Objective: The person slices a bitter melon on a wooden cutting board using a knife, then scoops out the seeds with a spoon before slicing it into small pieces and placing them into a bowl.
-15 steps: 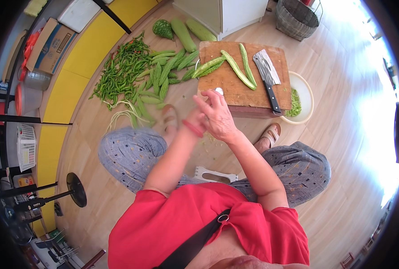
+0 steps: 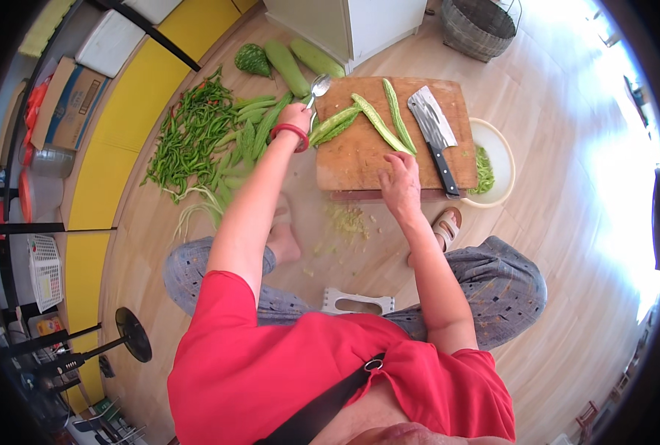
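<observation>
My left hand [image 2: 296,119], with a red bangle at the wrist, is closed round the handle of a metal spoon [image 2: 320,84] beside the left edge of the wooden chopping board [image 2: 345,167]. My right hand [image 2: 401,185] is over the board's front edge. Its fingers are apart, the tips close to the lower end of a split bitter melon [image 2: 380,122]; whether they touch it I cannot tell. Another bitter melon piece [image 2: 399,111] lies to its right, and more pieces [image 2: 335,126] rest at the board's left. A cleaver [image 2: 435,130] with a black handle lies on the right side.
Green chilies [image 2: 189,137], bitter melons [image 2: 267,126] and large gourds [image 2: 286,68] lie on the floor at left. A pale basin [image 2: 509,163] holding green slices stands right of the board. Seedy scraps [image 2: 350,221] lie between my feet. A woven basket [image 2: 480,30] stands at the back.
My hands, together in front of the board before, have come apart. The left has moved up and left with the spoon; the right has reached forward and right towards the split bitter melon.
</observation>
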The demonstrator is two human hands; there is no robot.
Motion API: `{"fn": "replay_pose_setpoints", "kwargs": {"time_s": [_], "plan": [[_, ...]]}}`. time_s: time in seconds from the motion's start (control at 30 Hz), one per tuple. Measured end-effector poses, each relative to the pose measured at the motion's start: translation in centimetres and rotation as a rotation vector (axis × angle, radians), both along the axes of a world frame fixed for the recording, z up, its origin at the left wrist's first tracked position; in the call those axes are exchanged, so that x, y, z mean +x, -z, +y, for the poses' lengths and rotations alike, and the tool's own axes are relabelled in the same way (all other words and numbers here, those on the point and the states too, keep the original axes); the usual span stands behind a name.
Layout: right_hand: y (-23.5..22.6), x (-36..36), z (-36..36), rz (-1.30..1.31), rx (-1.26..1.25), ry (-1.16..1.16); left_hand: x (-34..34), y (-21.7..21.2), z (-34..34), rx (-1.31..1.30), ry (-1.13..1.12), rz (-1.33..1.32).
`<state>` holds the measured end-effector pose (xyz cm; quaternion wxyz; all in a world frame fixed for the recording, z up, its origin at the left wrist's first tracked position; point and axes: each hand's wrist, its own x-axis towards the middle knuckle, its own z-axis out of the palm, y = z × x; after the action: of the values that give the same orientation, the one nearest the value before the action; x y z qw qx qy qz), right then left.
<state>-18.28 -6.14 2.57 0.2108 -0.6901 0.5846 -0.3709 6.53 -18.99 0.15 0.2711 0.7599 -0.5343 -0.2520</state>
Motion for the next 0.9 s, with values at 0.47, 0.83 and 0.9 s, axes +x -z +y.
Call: {"fn": "replay_pose_setpoints", "kwargs": {"time_s": [0.47, 0.83, 0.9], "plan": [[4.5, -1.6, -6.8, 0.553, 0.079, 0.125, -3.2, 3.2, -3.0, -0.09, 0.142, -0.262], [3.7, -0.4, -3.9, 0.497, 0.124, 0.11, -8.7, 0.5, 2.8, -0.384, 0.111, 0.073], [4.0, -0.5, -3.7, 0.525, 0.173, 0.11, -11.0, 1.7, 4.6, -0.284, 0.169, 0.184]]}}
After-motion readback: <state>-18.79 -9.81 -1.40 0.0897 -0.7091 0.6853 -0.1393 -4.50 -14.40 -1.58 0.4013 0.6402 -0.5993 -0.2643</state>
